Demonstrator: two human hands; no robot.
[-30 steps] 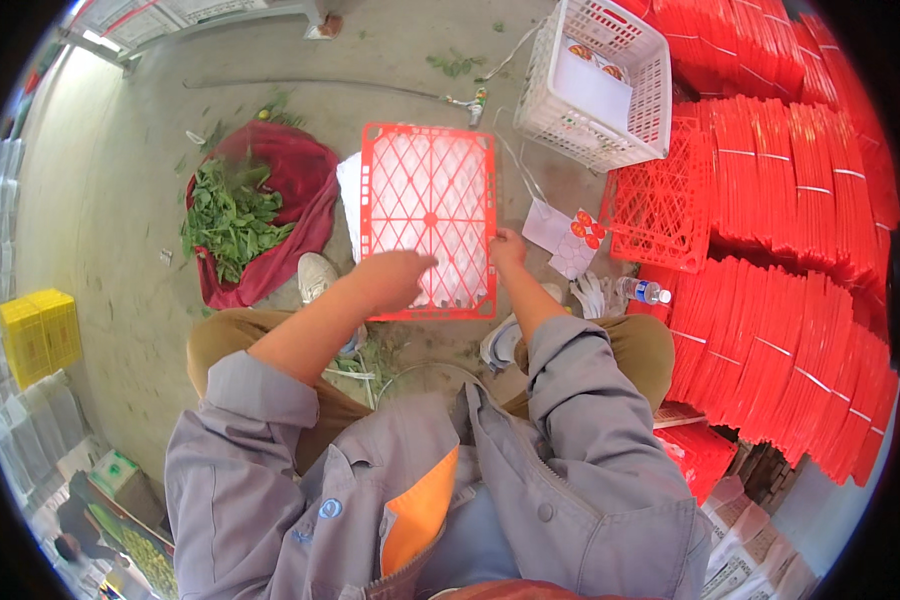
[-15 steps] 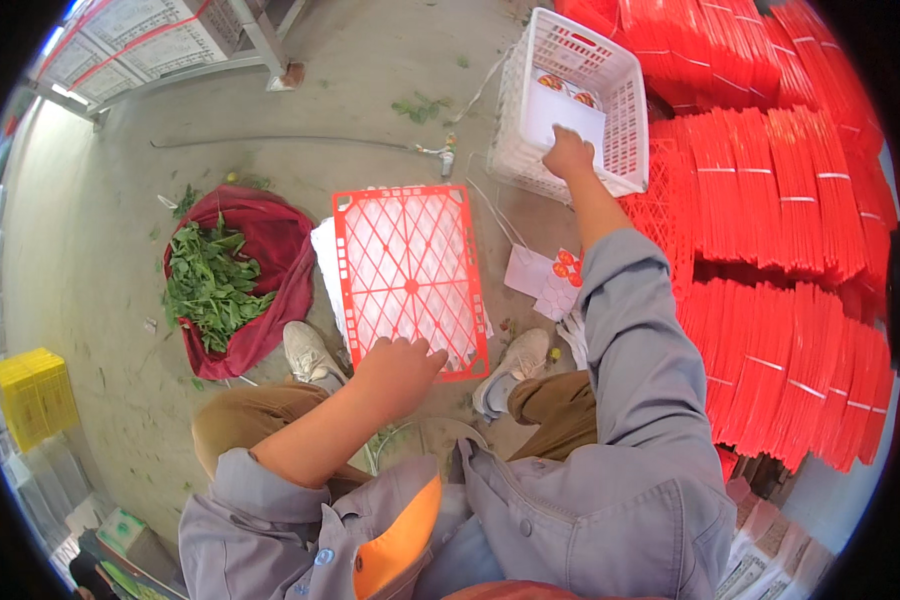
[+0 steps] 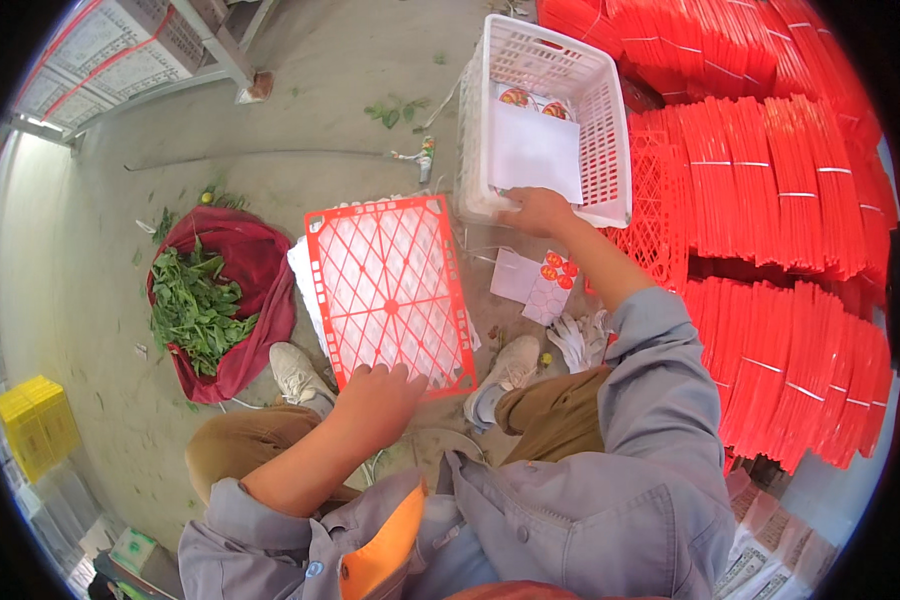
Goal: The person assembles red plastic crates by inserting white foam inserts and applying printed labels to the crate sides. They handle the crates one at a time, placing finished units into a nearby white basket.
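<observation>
A red plastic lattice panel (image 3: 390, 306) lies before me on a stack of white sheets (image 3: 308, 283). My left hand (image 3: 378, 402) is on the panel's near edge, fingers curled over it. Ahead and to the right stands a white perforated plastic crate (image 3: 482, 120). My right hand (image 3: 540, 213) grips its near rim, fingers bent over the inside; the thumb is hidden. Inside the crate lie white cards (image 3: 536, 150), with red round pictures showing at the far end. Below the crate, two cards, one a printed card (image 3: 550, 287) with red pictures, lie on the floor.
Tall stacks of red folded panels (image 3: 750, 200) line the right side. White gloves (image 3: 580, 340) lie by my right knee. A dark red sack (image 3: 270, 270) of green leaves (image 3: 200, 310) sits at left, near a yellow crate (image 3: 36, 425). A thin rod (image 3: 270, 154) lies behind.
My right hand has come back from over the cards to the crate's near rim, and the crate appears nearer and slightly turned. My left hand stays on the panel. The view has shifted slightly.
</observation>
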